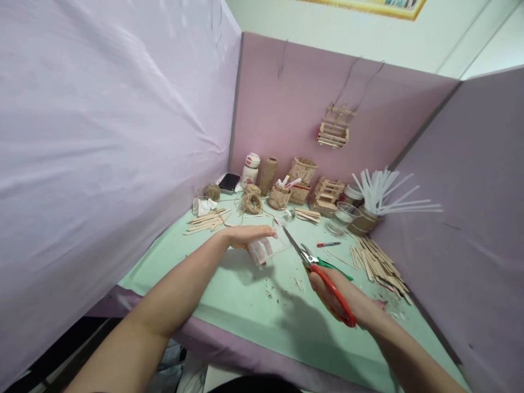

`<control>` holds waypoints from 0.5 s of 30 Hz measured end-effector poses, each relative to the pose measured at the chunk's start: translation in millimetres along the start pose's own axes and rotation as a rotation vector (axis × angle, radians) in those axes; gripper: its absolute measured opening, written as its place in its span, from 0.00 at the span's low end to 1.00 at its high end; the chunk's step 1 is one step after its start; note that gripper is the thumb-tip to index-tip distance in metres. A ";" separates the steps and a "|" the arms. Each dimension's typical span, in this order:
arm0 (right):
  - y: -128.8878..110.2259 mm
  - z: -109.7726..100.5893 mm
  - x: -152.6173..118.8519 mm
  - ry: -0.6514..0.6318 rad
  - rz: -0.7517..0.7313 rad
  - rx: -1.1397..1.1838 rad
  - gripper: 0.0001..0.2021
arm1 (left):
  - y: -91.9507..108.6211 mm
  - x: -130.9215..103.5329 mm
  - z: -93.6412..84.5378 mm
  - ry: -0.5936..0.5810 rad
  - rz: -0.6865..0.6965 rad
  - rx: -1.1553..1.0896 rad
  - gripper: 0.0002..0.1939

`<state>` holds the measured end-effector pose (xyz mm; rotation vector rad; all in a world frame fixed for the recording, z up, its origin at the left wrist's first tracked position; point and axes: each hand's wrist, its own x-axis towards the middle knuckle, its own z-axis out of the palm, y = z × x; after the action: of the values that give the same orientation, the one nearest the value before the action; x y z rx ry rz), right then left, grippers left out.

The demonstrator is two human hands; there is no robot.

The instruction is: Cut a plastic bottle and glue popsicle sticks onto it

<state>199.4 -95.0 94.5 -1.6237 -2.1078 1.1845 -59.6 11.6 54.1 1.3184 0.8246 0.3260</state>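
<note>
Over the middle of the bench point(241, 303), cradling a clear plastic cup point(262, 252) in the curled left hand point(243, 236) and clasping red-handled scissors point(316, 268) in the right hand point(355, 297)! Close at the cup's rim with the blade tips, too blurred to tell touching from apart, or cut from uncut. Apparently finished already: a hanging craft-stick basket point(333, 135). Left loose beside the right wall: craft sticks point(379, 266).

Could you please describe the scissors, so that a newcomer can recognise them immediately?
Find the pale green table, then the person's right grip above it. The scissors are held there, blades pointing away from the person. Their large red handle sets them apart from the green-handled pruners beside them.
</note>
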 end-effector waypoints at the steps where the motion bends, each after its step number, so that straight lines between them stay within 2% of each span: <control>1: 4.4 1.4 2.3 0.020 -0.019 -0.025 0.18 | 0.2 0.0 0.6 0.001 0.001 0.003 0.32; 7: 26.2 8.8 11.9 0.103 -0.040 -0.143 0.20 | 2.0 -0.6 4.5 0.095 0.018 0.109 0.31; 11: 26.5 8.4 10.2 0.102 -0.039 -0.154 0.19 | 1.5 -1.1 5.1 0.193 0.072 0.215 0.29; 15: 23.5 6.9 4.0 0.083 -0.037 -0.113 0.21 | 4.3 -4.1 5.5 0.203 0.113 0.296 0.30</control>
<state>210.3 -93.2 72.3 -1.6433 -2.1780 0.9858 -57.6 6.1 59.7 1.6314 0.9986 0.4450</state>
